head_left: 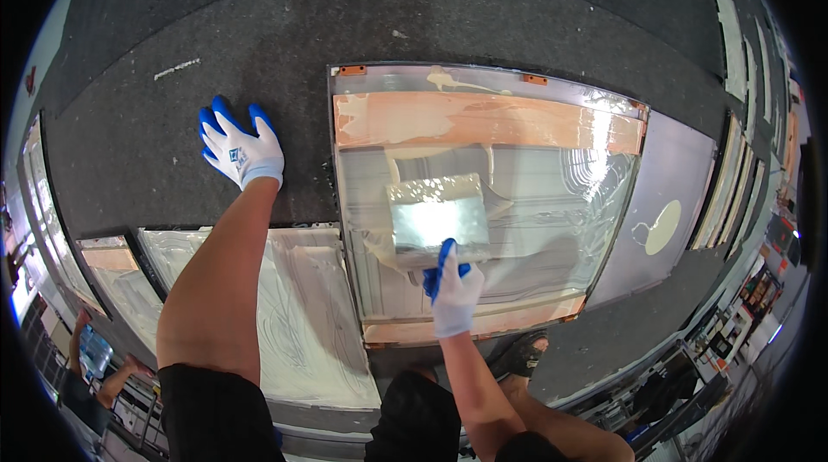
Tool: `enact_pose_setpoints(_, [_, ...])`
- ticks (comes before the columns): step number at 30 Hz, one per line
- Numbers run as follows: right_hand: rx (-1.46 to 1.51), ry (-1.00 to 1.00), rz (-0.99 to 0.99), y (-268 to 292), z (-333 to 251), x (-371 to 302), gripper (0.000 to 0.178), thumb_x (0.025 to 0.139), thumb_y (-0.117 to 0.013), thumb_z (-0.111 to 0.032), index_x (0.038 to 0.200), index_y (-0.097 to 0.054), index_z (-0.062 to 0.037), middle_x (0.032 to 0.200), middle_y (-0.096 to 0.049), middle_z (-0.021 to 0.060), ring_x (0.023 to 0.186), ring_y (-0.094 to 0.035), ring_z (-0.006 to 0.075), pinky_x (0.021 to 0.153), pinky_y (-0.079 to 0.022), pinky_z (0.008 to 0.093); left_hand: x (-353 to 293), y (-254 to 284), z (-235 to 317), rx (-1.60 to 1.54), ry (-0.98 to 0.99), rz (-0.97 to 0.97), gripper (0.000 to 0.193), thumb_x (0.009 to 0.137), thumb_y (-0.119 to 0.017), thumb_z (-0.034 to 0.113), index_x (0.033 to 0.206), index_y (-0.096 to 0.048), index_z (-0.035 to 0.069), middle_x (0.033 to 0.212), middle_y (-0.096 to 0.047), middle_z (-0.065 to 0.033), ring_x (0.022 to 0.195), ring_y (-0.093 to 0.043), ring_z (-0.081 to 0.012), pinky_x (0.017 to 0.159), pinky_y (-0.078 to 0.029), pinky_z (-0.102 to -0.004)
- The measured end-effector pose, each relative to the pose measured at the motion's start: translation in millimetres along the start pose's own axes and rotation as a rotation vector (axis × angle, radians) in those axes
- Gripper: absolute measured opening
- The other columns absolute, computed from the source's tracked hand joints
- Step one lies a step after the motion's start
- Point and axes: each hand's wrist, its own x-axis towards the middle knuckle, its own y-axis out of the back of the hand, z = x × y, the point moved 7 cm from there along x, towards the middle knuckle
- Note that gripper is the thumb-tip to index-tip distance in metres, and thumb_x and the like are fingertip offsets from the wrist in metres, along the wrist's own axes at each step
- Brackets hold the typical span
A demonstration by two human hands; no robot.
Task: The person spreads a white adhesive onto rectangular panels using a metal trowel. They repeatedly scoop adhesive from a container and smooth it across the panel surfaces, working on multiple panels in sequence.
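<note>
Spreading work at a framed panel. The right hand [457, 294], in a white glove with blue fingertips, has its grip closed on the near edge of a square metal blade [438, 220]; one blue fingertip lies along the metal, and any handle is hidden by the glove. The blade is over the left-central part of the framed panel [543, 229], its face bright with reflected light and its far edge pale and uneven. From where I stand I cannot tell whether its whole underside touches the panel. Cream streaks and wet ripples cover the grey middle of the panel. An orange strip [509, 124], partly smeared with cream, crosses its far end; a second strip [483, 318] crosses the near end.

The left hand [240, 147], gloved alike, is palm down over the dark grey surface [267, 22], left of the panel; its grip is wide, the fingers spread, holding nothing.

Just left of the framed panel, on the near side, is a smeared panel [315, 315] coated in cream, partly behind the left forearm. To the right is a pale panel [617, 229] bearing an oval cream patch [664, 227].
</note>
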Motion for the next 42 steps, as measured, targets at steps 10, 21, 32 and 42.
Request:
enact_pose_setpoints(10, [0.093,-0.185,-0.026,-63,-8,8,0.052,0.101,-0.061,-0.040,0.064,-0.056,-0.0043,0.059,-0.062,0.0077,0.045,-0.049,0.0099,0.042,-0.038,0.0255,0,2,0,-0.031,-0.005,-0.026,0.065,0.098,-0.057,0.041,0.154,-0.036,0.015,0.161,-0.029,-0.0173,0.150,-0.026,-0.0328,0.124,-0.016,-0.0536])
enact_pose_setpoints(21, [0.240,-0.184,-0.095,-55,-28,-13,0.041,0.101,-0.063,-0.035,0.074,-0.061,-0.0037,0.060,-0.056,0.0021,0.051,-0.049,0.0082,0.046,-0.035,0.0258,-1,5,2,-0.064,-0.023,-0.009,0.067,0.096,-0.056,0.041,0.154,-0.036,0.013,0.160,-0.030,-0.0179,0.150,-0.026,-0.0341,0.122,-0.017,-0.0554])
enact_pose_setpoints(32, [0.140,-0.047,-0.081,-102,-103,18,0.055,0.097,-0.066,-0.044,0.060,-0.058,-0.0041,0.057,-0.058,0.0065,0.046,-0.046,0.0090,0.045,-0.034,0.0264,-2,3,0,-0.072,-0.008,-0.028,0.069,0.096,-0.056,0.042,0.155,-0.035,0.014,0.161,-0.029,-0.0175,0.151,-0.025,-0.0341,0.122,-0.017,-0.0560])
enact_pose_setpoints(42, [-0.070,-0.013,-0.068,-72,-134,54,0.044,0.093,-0.070,-0.044,0.076,-0.060,-0.0053,0.064,-0.060,0.0064,0.045,-0.045,0.0082,0.041,-0.032,0.0249,-3,4,-1,-0.072,-0.005,-0.037,0.070,0.096,-0.056,0.043,0.156,-0.033,0.014,0.162,-0.028,-0.0174,0.151,-0.024,-0.0340,0.122,-0.017,-0.0563])
